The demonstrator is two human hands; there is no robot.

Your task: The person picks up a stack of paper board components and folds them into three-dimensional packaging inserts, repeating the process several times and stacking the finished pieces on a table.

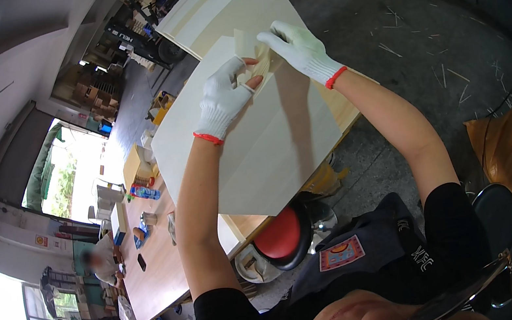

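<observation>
My left hand (pixel 224 96) wears a white knit glove with a red cuff and bare fingertips at the thumb and finger. Those fingertips close around the near end of some thin, pale cream strips (pixel 263 63). My right hand (pixel 299 49), gloved in white too, is just to the right of the strips, its thumb stretched out and some fingers hidden. Under both hands lies a large white board (pixel 267 148), with my right arm's shadow across it. A narrow pale block (pixel 240 42) stands up just beyond my left fingers.
More white boards (pixel 240 7) are stacked beyond. The wooden table (pixel 159 267) at left carries a phone (pixel 141 262), a blue bottle (pixel 145 192) and a can. A person (pixel 104 262) sits at its far side. A red stool (pixel 278 233) stands below; a forklift (pixel 149 40) is behind.
</observation>
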